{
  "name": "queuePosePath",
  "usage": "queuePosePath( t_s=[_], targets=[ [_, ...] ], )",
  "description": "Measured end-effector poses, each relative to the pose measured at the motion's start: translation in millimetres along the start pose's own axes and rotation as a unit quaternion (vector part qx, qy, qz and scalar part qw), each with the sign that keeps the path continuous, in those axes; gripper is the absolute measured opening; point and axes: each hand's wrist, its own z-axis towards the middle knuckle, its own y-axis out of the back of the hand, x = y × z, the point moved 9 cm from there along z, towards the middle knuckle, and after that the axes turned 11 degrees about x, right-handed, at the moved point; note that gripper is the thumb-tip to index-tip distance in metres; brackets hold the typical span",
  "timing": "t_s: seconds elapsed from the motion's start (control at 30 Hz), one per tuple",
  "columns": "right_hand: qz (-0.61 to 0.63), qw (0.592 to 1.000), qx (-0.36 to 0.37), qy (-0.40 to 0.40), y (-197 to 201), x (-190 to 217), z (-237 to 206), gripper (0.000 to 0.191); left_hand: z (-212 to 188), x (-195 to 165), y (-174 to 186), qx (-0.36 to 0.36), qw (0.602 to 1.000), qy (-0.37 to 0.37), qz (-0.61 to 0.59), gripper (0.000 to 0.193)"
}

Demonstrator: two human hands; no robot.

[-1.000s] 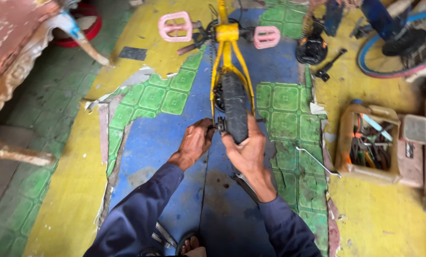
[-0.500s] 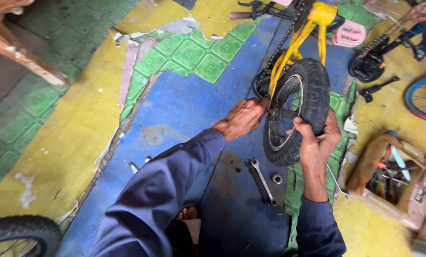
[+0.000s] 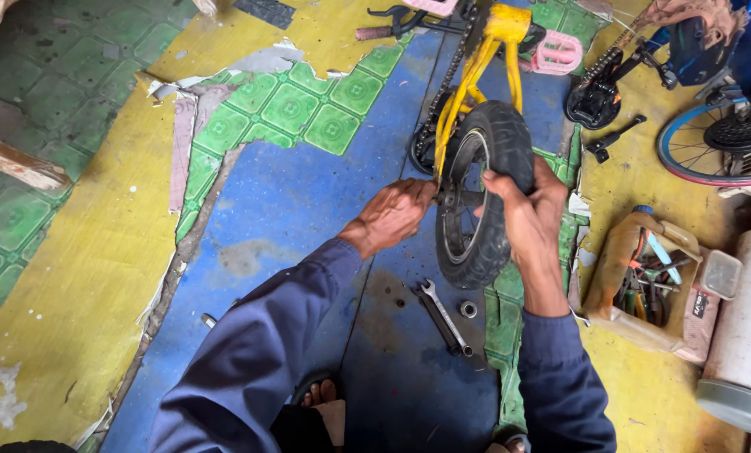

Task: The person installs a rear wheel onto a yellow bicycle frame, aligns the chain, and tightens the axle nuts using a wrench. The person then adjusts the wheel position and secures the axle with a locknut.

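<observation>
Hands meet at the small black wheel (image 3: 486, 195) in the yellow bike frame (image 3: 476, 75): our left hand (image 3: 395, 212) pinches fingers together at its hub, our right hand (image 3: 528, 205) clamps the tyre. Wrenches (image 3: 444, 317) lie on the blue floor (image 3: 308, 201) just below.

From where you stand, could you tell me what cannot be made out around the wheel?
- Axle end, head view: hidden behind the left hand.
- Right hand fingers: wrapped behind the tyre.
- Frame front: cut off by the top edge.
- Tool box contents: too small to tell.
</observation>
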Motion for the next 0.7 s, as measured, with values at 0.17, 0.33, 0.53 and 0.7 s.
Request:
queuePosePath(
  t_s=[0.17, 0.33, 0.53, 0.7],
  targets=[
    [0.006, 1.000, -0.006, -0.026, 2.7, -9.8, 5.0, 0.030, 1.0, -3.5, -3.9, 0.033, 0.996, -0.005, 0.088, 0.030],
    [0.022, 0.999, -0.001, 0.036, 0.1, -11.9, -5.2, 0.037, 3.5, 2.3, 1.3, -0.017, 0.999, -0.012, -0.038, 0.014],
    [0.013, 0.999, -0.009, 0.050, 4.0, -15.0, -9.8, 0.039, 1.4, 6.8, 0.7, -0.046, 0.995, -0.023, -0.082, 0.016],
    [-0.016, 0.998, -0.024, 0.062, 0.6, -14.1, -19.3, 0.034, -0.8, 12.1, -8.1, -0.056, 0.993, -0.006, -0.099, 0.017]
  ],
)
